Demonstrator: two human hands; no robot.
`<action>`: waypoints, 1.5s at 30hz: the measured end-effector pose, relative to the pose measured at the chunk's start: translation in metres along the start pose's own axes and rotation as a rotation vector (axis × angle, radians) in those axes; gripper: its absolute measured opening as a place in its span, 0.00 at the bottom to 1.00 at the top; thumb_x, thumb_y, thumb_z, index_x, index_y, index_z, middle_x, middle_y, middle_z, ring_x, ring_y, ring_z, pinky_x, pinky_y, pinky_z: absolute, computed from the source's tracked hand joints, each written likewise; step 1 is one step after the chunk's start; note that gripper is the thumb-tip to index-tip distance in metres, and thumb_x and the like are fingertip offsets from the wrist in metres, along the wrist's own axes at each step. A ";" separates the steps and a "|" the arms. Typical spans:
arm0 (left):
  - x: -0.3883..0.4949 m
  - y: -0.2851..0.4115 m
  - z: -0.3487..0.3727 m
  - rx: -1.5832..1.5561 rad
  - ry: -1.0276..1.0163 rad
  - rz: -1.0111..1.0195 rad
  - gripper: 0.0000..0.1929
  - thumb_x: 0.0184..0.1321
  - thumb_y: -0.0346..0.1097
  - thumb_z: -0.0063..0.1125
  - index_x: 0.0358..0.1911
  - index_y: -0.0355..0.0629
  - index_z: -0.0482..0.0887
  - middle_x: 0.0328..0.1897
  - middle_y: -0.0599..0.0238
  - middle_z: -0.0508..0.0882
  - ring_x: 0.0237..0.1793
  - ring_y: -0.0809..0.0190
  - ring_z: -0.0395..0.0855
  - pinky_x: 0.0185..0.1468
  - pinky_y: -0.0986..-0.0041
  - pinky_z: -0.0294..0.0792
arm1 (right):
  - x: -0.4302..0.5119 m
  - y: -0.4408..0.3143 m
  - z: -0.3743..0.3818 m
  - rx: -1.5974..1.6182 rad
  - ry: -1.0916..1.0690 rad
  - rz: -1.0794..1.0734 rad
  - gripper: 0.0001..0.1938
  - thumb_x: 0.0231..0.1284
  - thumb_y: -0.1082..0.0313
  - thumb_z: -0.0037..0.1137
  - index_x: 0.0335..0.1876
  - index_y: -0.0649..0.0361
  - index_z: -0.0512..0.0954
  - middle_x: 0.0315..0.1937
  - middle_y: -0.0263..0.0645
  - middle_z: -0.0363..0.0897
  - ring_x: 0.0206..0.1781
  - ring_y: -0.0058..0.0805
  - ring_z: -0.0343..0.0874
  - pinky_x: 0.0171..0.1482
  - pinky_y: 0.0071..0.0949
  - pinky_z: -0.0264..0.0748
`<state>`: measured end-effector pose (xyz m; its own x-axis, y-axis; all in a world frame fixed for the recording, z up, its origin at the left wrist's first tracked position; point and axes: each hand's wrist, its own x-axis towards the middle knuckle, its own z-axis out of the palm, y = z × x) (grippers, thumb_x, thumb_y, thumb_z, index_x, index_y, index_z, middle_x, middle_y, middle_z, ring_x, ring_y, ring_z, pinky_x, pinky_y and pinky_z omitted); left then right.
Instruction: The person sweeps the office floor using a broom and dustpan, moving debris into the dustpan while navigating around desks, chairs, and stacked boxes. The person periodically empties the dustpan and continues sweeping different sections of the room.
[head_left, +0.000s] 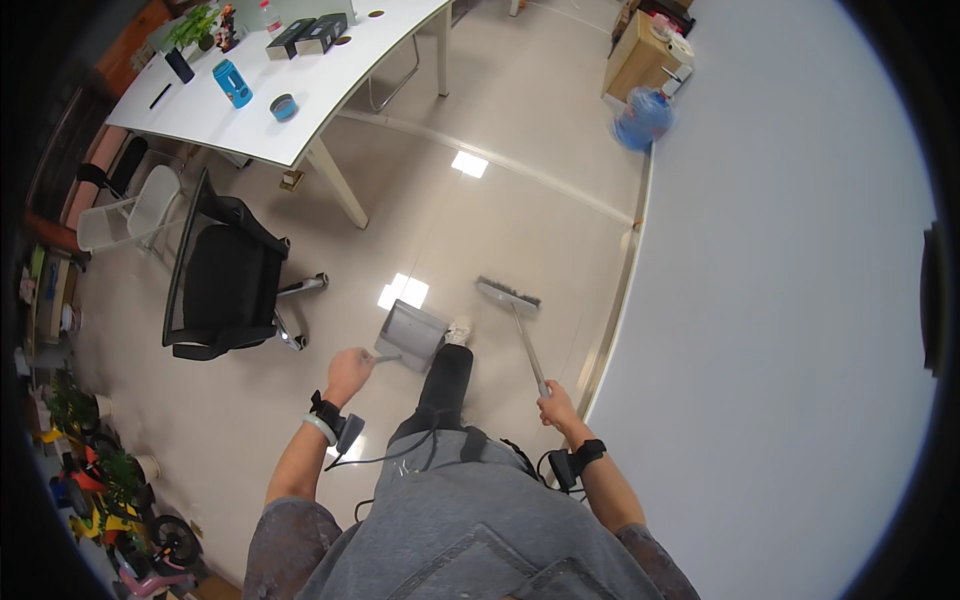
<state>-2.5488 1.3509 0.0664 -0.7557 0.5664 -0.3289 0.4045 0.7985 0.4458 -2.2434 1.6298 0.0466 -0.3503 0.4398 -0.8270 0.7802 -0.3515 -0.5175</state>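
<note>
My left hand (351, 373) is closed around the handle of a grey dustpan (412, 330), whose pan hangs beside my forward leg and partly in front of my white shoe (458, 332). In my right hand (556, 406) is the pole of a broom (530, 346). The broom's grey head with dark bristles (508, 294) is ahead and to the right of the shoe, over the glossy tiled floor (450, 232). Whether its bristles touch the floor I cannot tell. Both wrists carry strapped black devices with cables.
A black office chair (229, 277) on a chrome base stands left. Beyond it is a white desk (202, 124) with a blue bottle (232, 84) and black boxes (307, 36). A white wall (765, 300) runs along the right, near a large blue water jug (645, 118). Potted plants (120, 465) line the lower left.
</note>
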 end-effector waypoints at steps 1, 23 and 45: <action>0.012 0.004 0.001 0.004 0.001 -0.007 0.10 0.46 0.39 0.53 0.26 0.41 0.82 0.24 0.49 0.79 0.30 0.47 0.78 0.37 0.61 0.69 | 0.010 -0.012 -0.004 -0.015 0.034 -0.010 0.27 0.46 0.78 0.43 0.58 0.59 0.57 0.21 0.41 0.68 0.12 0.25 0.66 0.11 0.25 0.59; 0.207 0.069 0.005 0.014 -0.111 -0.078 0.08 0.45 0.38 0.52 0.26 0.43 0.82 0.24 0.52 0.80 0.30 0.48 0.79 0.37 0.61 0.70 | 0.186 -0.211 0.020 -0.626 -0.190 -0.193 0.19 0.41 0.75 0.48 0.44 0.65 0.67 0.23 0.55 0.72 0.19 0.40 0.75 0.18 0.35 0.70; 0.222 0.079 0.006 0.079 -0.166 -0.152 0.08 0.45 0.38 0.49 0.25 0.47 0.82 0.23 0.54 0.80 0.28 0.48 0.79 0.35 0.61 0.71 | 0.181 -0.274 -0.020 -0.416 -0.434 0.075 0.22 0.44 0.78 0.46 0.51 0.64 0.64 0.16 0.41 0.69 0.12 0.26 0.67 0.11 0.24 0.60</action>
<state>-2.6816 1.5407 0.0233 -0.7187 0.4590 -0.5223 0.3363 0.8869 0.3167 -2.5096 1.8224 0.0432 -0.3974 0.0182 -0.9175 0.9175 0.0223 -0.3970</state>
